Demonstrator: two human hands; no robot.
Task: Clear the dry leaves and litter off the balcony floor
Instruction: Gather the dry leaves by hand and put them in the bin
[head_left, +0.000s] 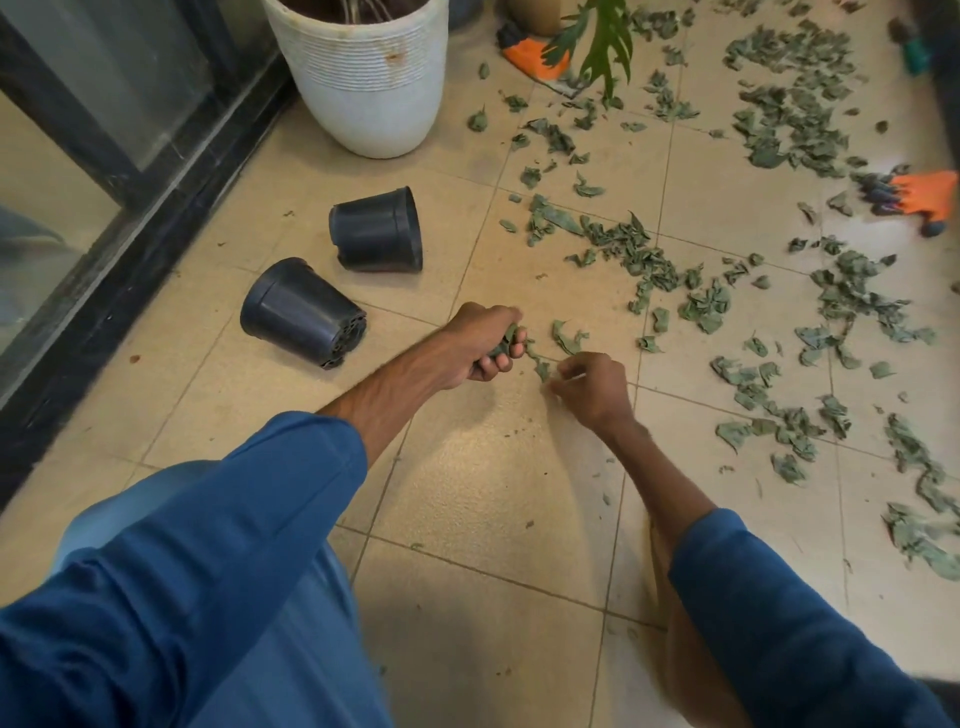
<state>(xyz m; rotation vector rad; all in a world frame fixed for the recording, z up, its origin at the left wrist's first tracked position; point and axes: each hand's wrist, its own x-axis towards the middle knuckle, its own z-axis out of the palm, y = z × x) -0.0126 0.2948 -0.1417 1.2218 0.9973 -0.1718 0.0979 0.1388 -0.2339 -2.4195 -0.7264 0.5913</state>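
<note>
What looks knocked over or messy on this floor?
A black plastic flowerpot and a second black flowerpot lie tipped on their sides by the dark door frame. Crumpled dry leaves litter the beige tiled floor, and an orange glove lies among them.

Soft, even light, fairly bright; only faint diffuse shadows on the floor tiles (493, 467). Wide-angle bend at the edges. Motion blur smears the far leaves (779, 67) and orange glove (927, 192).

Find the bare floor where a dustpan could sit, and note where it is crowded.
Bare: the tiles nearer than the left hand and right hand; also the strip between the lying black pots and the dark door frame. Crowded: beyond the right hand and across to the right edge, dry leaves litter the floor.
</note>
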